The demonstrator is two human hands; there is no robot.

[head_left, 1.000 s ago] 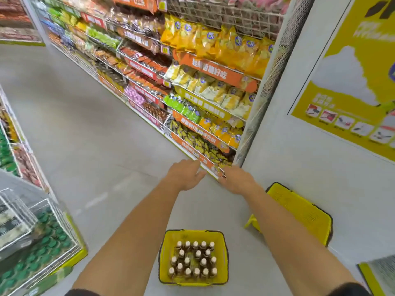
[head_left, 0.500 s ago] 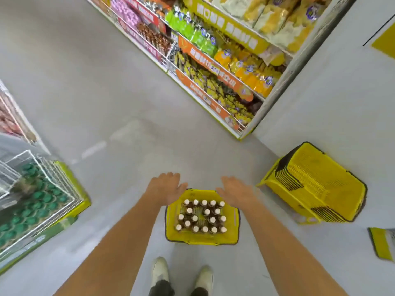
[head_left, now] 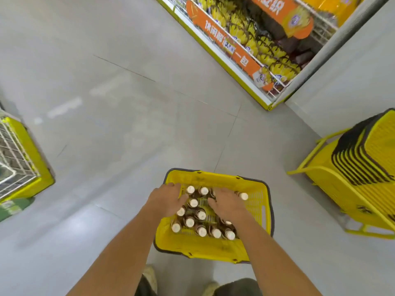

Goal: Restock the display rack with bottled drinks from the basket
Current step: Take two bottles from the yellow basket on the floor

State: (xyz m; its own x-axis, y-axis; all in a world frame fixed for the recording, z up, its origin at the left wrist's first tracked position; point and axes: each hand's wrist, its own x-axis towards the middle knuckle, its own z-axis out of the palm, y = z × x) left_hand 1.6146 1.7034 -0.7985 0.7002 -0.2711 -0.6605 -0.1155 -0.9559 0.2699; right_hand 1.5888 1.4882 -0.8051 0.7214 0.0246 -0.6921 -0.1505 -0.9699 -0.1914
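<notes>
A yellow basket [head_left: 259, 212] stands on the floor at my feet, packed with several upright brown bottles with white caps [head_left: 201, 214]. Both my hands are down inside it, palms down. My left hand [head_left: 165, 199] lies over the bottles along the left side, fingers loosely spread against the caps. My right hand [head_left: 228, 202] covers the bottles at the far right, and its fingers are hidden; one bottle [head_left: 242, 196] pokes out just past them. The wire display rack [head_left: 27, 159] with its yellow base shows at the left edge.
A stack of empty yellow baskets [head_left: 361, 174] on a frame stands to the right against a white wall. A snack shelf [head_left: 245, 52] runs along the top right. Grey tiled floor lies between basket and rack. My shoes [head_left: 149, 278] are just behind the basket.
I have bent down and my view has tipped toward the floor. Both hands have dropped from above the basket's far rim onto the bottles inside.
</notes>
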